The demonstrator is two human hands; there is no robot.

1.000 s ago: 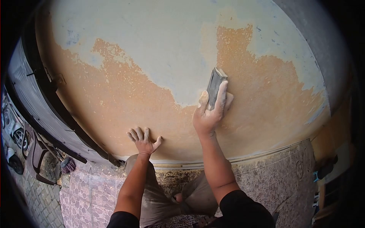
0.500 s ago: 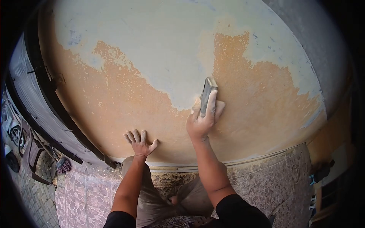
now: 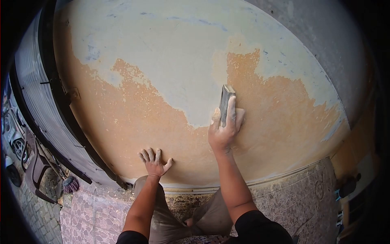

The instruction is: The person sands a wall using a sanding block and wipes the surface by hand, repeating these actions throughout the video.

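Where the block meets the wall: hold the sanding block (image 3: 225, 95) flat against the wall (image 3: 170, 49). A tipped edge would likely gouge.
Right hand: your right hand (image 3: 222, 132) grips the block, with the fingers (image 3: 232, 109) laid up along its back and the thumb on its left side. Spread the push along the whole length, not just the top end.
Left hand: your left hand (image 3: 154, 161) lies flat on the wall, lower left of the block and well apart from it. Its fingers are spread and it holds nothing. It looks like a good brace, so lean on it, not on the block.
Stroke: short overlapping passes along the paint border look like the safest bet, with even pressure.
Block look: dark grey, narrow and oblong, standing nearly upright, with its top end clear of your fingertips. It looks dusty, like your hand. The rubbing face is hidden against the wall, so wear can't be judged.
Block place: right of centre, on the border where the pale patch (image 3: 191, 93) dips into the orange coat (image 3: 134, 122).
Wall look: pale and smooth across the far part, orange and speckled nearer you, with a ragged edge between the two.
Tile band: a patterned tile band (image 3: 292, 191) runs under the wall, with your bent knees just in front of it.
Far left: a dark-framed shutter (image 3: 32, 93) and, on the ground, a small brush (image 3: 70, 184).
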